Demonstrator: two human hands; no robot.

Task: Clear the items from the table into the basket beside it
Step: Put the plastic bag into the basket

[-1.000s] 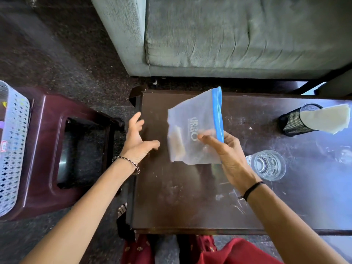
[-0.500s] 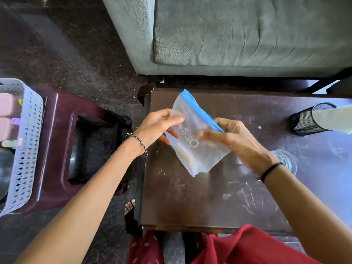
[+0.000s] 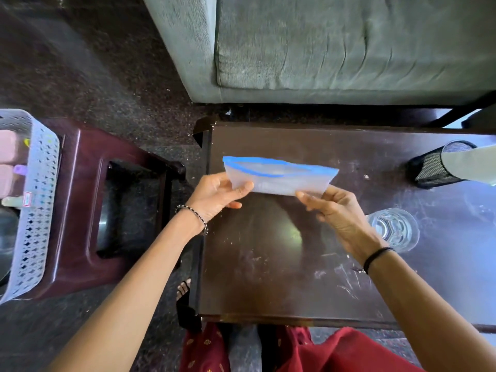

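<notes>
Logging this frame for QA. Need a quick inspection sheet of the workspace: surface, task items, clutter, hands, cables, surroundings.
Surface: dark wooden table, scuffed, with pale scratches and specks.
Job's things: zip bag with a blue seal, held above the table; glass upright on the table by the right wrist; black mesh cup at the right edge, pale sheet sticking out of it; white basket holding some items, on a maroon stool left of the table.
Clutter: nothing seen.
Grippers: left hand pinches the bag's left end; right hand pinches its right end.
Cables: nothing seen.
Surroundings: grey-green sofa beyond the table; dark speckled floor.
</notes>
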